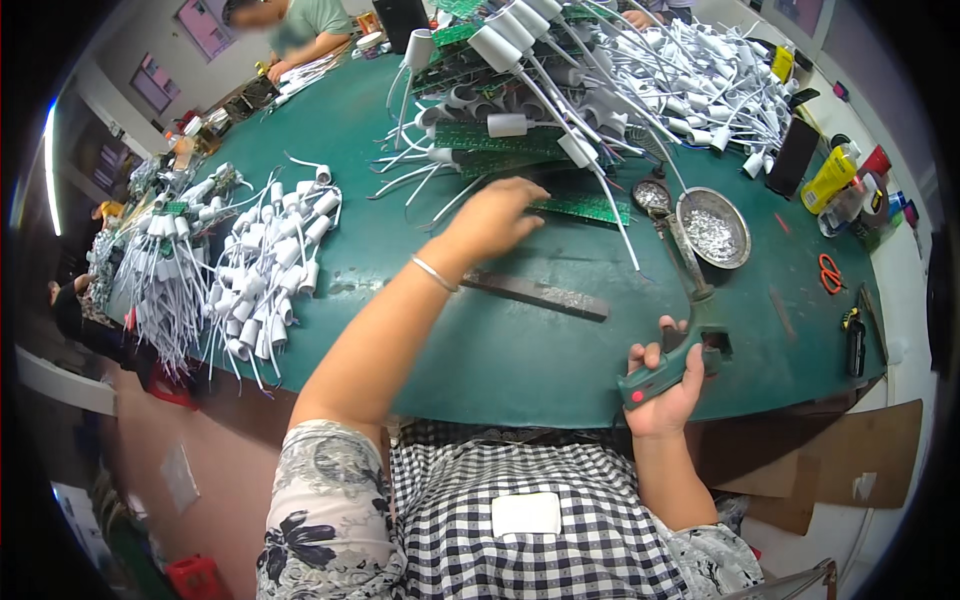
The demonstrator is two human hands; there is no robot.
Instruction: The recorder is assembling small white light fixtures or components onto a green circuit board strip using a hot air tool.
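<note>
My left hand [497, 215], with a bangle at its wrist, reaches to the left end of a green circuit board [588, 208] at the foot of a tall stack. Its thumb and forefinger are apart beside the board's end; whether they touch it I cannot tell. In my right hand [665, 392] is the green handle of a soldering gun [688, 262], its barrel pointing away from me. The gun's front end lies by a small round cup [652, 194] of silvery bits. Right of the barrel sits a metal bowl [738, 252] holding shiny scraps.
White cylinders with wires [262, 265] lie heaped at left; another heap [690, 90] is at far right. The stack of boards and cylinders [500, 125] rises mid-table. A dark bar [540, 294], orange scissors [829, 274] and a yellow bottle [830, 178] lie around. Another person [300, 35] sits opposite.
</note>
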